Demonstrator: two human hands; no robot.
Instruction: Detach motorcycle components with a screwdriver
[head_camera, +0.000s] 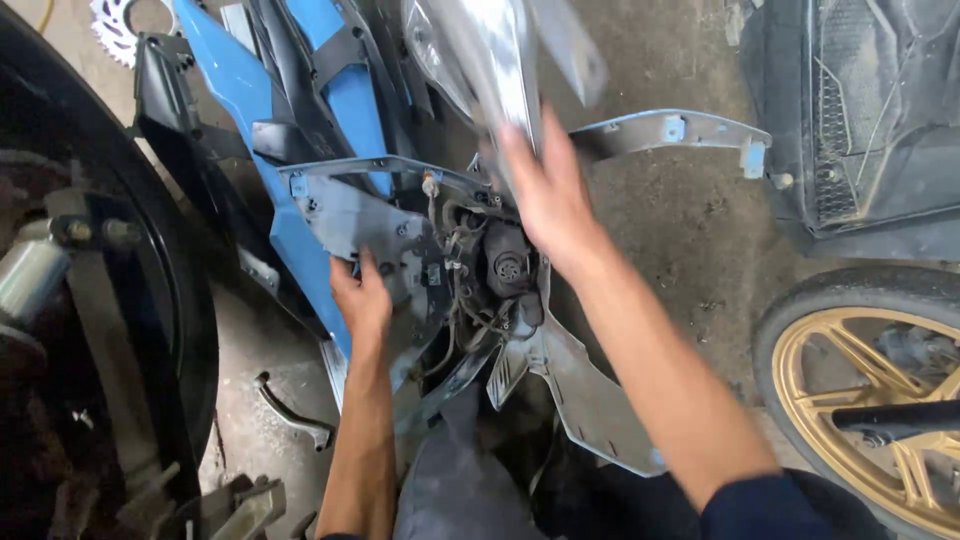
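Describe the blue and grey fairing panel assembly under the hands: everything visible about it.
The fairing assembly lies on a stained concrete floor, inner side up. It looks like plastic: bright blue outer skins, dusty grey inner faces with mounting tabs and holes. Wires and a dark round part sit at its middle. The left hand presses on a grey inner panel; the right hand grips a blurred, shiny silvery piece at its top. A gold-spoked wheel stands apart.
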